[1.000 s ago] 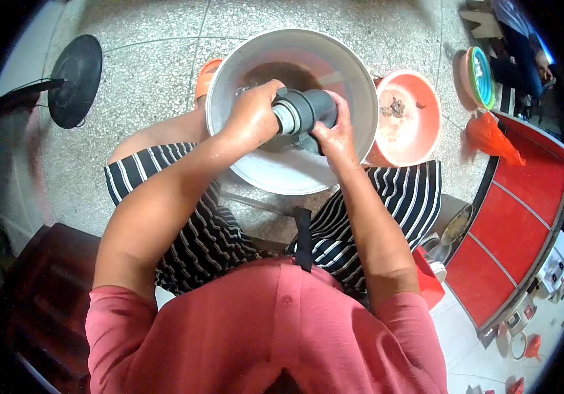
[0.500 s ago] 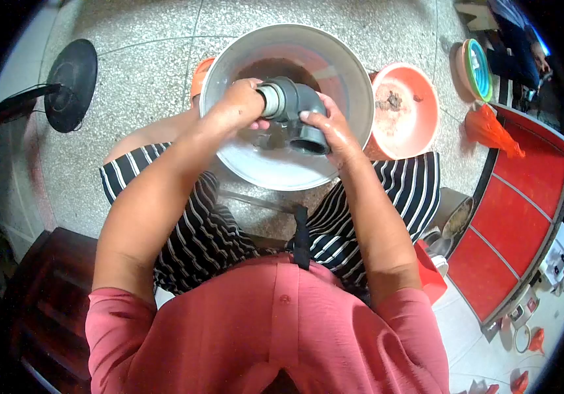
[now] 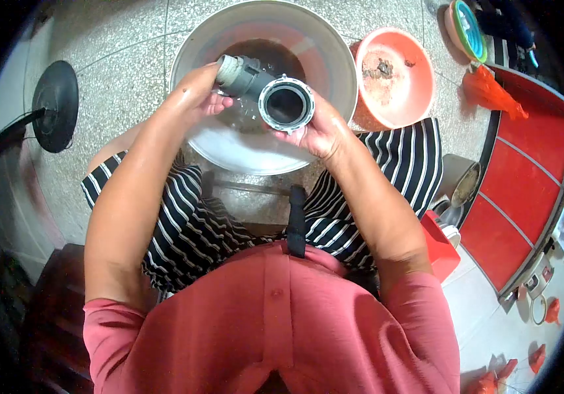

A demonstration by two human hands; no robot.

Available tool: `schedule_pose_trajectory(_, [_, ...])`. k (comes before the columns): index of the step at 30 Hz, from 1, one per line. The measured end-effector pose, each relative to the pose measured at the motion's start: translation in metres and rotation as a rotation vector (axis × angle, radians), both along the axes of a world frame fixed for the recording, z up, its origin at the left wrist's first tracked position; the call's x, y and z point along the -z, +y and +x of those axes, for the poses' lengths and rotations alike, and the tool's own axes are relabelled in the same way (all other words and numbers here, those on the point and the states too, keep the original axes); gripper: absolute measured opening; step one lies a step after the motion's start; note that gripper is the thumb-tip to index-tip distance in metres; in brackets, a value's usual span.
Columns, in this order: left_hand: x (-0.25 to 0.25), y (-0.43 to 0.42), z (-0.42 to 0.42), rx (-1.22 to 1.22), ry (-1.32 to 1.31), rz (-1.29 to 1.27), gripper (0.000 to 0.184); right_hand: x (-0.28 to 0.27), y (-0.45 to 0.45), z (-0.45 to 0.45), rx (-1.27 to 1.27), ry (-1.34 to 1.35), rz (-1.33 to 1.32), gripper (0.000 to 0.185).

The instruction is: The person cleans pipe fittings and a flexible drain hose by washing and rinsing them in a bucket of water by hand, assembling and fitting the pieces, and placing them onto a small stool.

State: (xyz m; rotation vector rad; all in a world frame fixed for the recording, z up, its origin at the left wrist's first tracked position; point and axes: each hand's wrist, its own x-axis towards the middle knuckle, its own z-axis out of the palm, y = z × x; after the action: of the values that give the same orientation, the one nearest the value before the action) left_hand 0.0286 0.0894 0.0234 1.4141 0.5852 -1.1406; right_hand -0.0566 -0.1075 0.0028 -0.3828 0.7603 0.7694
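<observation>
A wet grey plastic pipe elbow [image 3: 252, 80] is held in both hands above a large metal basin [image 3: 236, 152]. My left hand [image 3: 196, 93] grips its threaded, pale-collared left end, with the fingers curled underneath. At the other end, my right hand [image 3: 323, 128] is closed around the wide socket from below and the right side. That socket's round opening faces up toward me, dark inside. Murky brown water [image 3: 262, 56] lies in the bottom of the basin, and droplets show beneath the pipe.
Right of the basin stands a pink plastic tub [image 3: 397, 105] with dark debris in it. Farther right are an orange-red plastic bag [image 3: 492, 92] and a red-panelled cabinet [image 3: 512, 190]. A round black stand base [image 3: 55, 108] is on the floor at left.
The elbow has been turned so its wide opening now faces up instead of down toward me. My left hand has shifted left with its end. The camera view has also moved.
</observation>
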Motion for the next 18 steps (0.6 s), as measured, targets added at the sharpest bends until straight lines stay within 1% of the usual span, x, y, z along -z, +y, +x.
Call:
schedule_pose_trajectory(1, [0.0,-0.002,-0.001,-0.01,-0.033,0.027,0.03,-0.002,-0.001,-0.001,0.02,0.005,0.029,0.037])
schedule_pose_trajectory(4, [0.006,-0.002,-0.004,-0.068,-0.07,0.007,0.034,-0.014,0.002,0.0,0.071,-0.025,-0.04,0.031])
schedule_pose_trajectory(7, [0.003,-0.006,-0.008,-0.226,-0.143,-0.018,0.037,-0.021,0.005,0.004,0.132,-0.006,-0.229,0.034])
schedule_pose_trajectory(10, [0.013,0.002,-0.007,-0.097,-0.127,0.026,0.037,-0.009,0.003,0.004,0.147,-0.065,-0.333,0.04])
schedule_pose_trajectory(11, [0.013,0.001,-0.011,-0.072,-0.107,0.029,0.032,-0.007,0.004,0.004,0.154,-0.088,-0.386,0.041])
schedule_pose_trajectory(12, [0.009,-0.001,-0.015,0.035,-0.085,-0.015,0.03,-0.006,0.003,0.004,0.159,-0.112,-0.441,0.041])
schedule_pose_trajectory(14, [0.001,-0.005,-0.023,0.245,-0.037,-0.105,0.027,-0.005,0.001,0.005,0.211,-0.09,-0.37,0.042])
schedule_pose_trajectory(15, [-0.013,-0.011,-0.025,0.308,-0.027,-0.094,0.021,-0.004,0.0,0.005,0.235,-0.079,-0.333,0.042])
schedule_pose_trajectory(18, [-0.009,-0.015,-0.028,0.401,-0.037,-0.156,0.018,-0.004,0.004,0.005,0.269,-0.025,-0.323,0.042])
